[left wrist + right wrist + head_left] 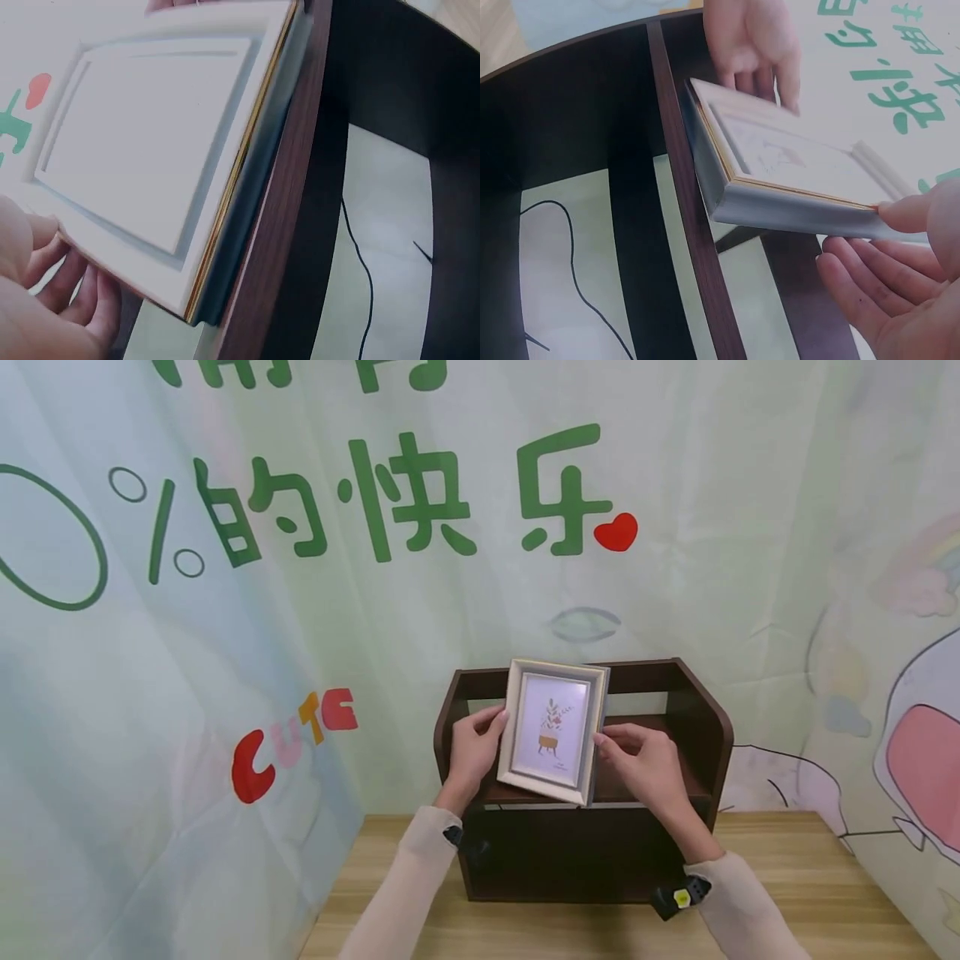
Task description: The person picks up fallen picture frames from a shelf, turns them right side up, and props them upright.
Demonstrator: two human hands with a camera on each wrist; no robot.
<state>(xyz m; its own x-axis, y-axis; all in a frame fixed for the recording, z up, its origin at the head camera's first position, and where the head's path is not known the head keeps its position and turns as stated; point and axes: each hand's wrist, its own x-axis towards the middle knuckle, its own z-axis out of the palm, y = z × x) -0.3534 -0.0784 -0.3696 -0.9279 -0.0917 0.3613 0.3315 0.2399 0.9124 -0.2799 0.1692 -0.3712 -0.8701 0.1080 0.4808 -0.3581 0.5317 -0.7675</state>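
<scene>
A picture frame (553,731) with a pale border and a drawing of a potted plant is held up between both hands, tilted slightly. My left hand (474,750) pinches its left edge, thumb on the front and fingers behind, as the left wrist view shows on the frame (150,150). On the opposite edge, my right hand (647,767) grips with the thumb on the rim and the fingers underneath. The frame's lower edge is close to the front board of a dark brown shelf (562,856); in the right wrist view the grey-blue side of the frame (802,214) lies against or just over that board.
The shelf stands on a light wood-grain table (795,877). Behind it hangs a pale printed curtain (712,485) with green characters and a red heart. Side panels of the shelf rise left and right of the hands. A black band (681,897) is around the right wrist.
</scene>
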